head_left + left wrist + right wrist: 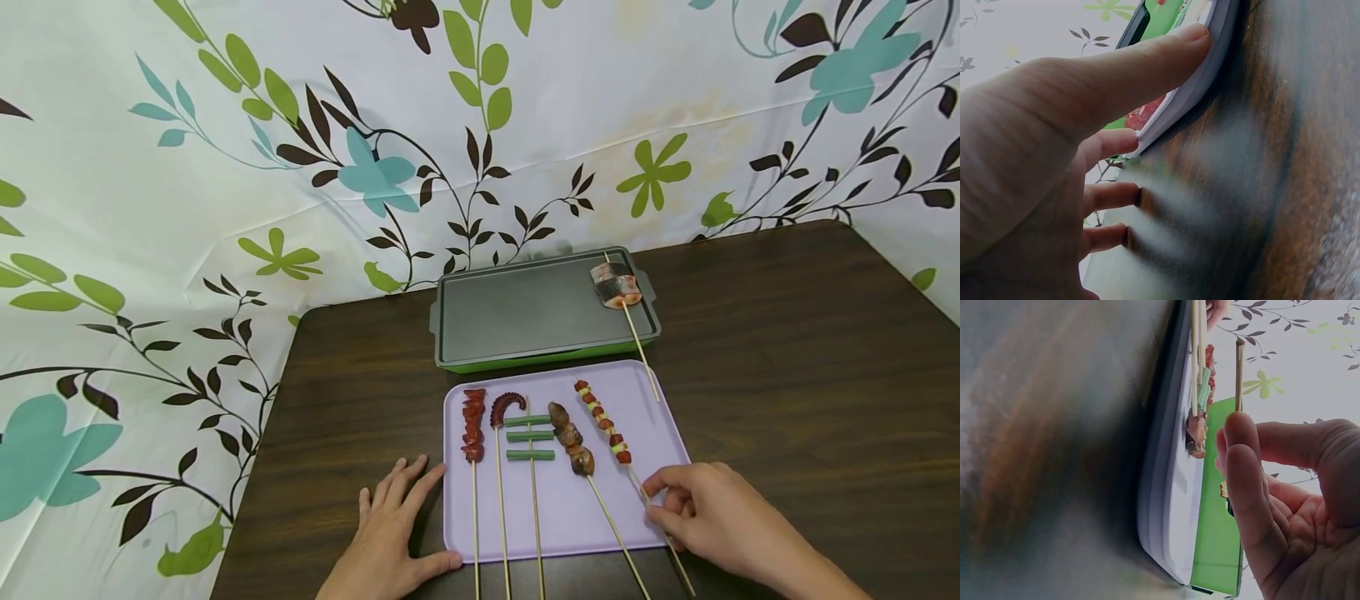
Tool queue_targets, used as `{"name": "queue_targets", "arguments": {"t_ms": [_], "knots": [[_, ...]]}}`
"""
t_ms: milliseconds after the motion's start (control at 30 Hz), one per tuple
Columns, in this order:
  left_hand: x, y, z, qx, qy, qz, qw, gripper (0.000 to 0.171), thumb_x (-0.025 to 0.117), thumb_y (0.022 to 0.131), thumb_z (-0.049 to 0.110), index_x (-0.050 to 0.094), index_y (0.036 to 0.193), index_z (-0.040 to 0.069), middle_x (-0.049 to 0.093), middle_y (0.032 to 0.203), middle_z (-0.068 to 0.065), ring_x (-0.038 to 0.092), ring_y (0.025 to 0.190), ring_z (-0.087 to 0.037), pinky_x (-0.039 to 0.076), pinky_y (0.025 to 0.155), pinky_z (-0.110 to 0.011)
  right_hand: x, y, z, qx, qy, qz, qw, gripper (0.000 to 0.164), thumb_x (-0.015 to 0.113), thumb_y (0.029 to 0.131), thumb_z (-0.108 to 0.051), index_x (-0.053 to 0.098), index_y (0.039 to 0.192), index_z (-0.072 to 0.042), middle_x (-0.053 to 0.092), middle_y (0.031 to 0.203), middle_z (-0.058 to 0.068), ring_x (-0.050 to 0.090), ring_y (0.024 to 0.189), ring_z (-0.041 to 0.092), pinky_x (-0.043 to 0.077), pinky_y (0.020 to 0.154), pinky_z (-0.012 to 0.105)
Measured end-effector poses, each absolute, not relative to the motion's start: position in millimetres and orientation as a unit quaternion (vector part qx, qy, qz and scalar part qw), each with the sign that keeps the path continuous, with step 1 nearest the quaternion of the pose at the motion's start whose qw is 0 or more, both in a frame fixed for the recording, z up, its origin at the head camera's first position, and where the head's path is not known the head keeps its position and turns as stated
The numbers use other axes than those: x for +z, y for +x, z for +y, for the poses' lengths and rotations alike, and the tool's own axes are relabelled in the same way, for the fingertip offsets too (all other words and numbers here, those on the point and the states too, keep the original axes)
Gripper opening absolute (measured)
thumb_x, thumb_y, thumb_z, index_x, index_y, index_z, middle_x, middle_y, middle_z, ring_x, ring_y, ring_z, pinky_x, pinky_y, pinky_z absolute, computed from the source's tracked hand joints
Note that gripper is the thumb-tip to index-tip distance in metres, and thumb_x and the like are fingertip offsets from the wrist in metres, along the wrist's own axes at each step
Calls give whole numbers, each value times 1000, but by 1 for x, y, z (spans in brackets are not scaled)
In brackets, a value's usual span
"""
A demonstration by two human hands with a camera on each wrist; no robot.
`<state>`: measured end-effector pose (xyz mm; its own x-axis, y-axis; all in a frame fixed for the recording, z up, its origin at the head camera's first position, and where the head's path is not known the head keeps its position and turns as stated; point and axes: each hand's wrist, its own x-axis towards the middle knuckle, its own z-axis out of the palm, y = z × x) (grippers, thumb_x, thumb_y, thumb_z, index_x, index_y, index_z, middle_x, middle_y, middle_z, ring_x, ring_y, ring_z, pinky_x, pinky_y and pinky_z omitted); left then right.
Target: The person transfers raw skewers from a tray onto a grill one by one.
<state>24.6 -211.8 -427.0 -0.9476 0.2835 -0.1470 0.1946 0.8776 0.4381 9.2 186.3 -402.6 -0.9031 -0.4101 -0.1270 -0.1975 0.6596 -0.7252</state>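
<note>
In the head view my right hand (701, 512) pinches the wooden stick of a skewer (603, 421) threaded with small red and yellow-green pieces, its food end over the right part of the lilac tray (585, 521). The stick's bare end (1239, 375) pokes out past my fingertips in the right wrist view. My left hand (393, 533) is spread flat at the tray's left front corner, thumb and index at its rim. On the tray lie a red meat skewer (473, 425), a curled tentacle skewer (504, 407), a green-bean skewer (529, 437) and a browned-chunk skewer (572, 439).
Behind the tray stands a grey griddle plate (517, 308) with a green base. A fish-chunk skewer (617, 285) lies at its right end, its stick reaching over the tray. Dark wooden table (810, 358) surrounds both; a leaf-patterned cloth (525, 125) hangs behind.
</note>
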Motion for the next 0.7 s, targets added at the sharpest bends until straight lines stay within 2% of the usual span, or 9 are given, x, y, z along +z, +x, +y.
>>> {"name": "queue_targets", "arguments": {"t_ms": [267, 700], "knots": [[-427, 24, -212, 212, 120, 964, 106, 96, 66, 64, 76, 34, 147, 38, 30, 154, -1, 19, 143, -36, 12, 95, -80, -394, 6, 187, -381, -174, 898, 139, 16, 73, 84, -21, 70, 96, -11, 53, 60, -20, 48, 48, -4, 41, 47, 20], [-427, 24, -212, 209, 118, 965, 106, 96, 65, 64, 77, 35, 147, 38, 30, 154, -1, 19, 142, -36, 12, 95, -80, -377, -6, 183, -385, -173, 904, 72, 14, 76, 81, -17, 71, 93, -12, 52, 61, -19, 46, 48, -4, 40, 44, 20]]}}
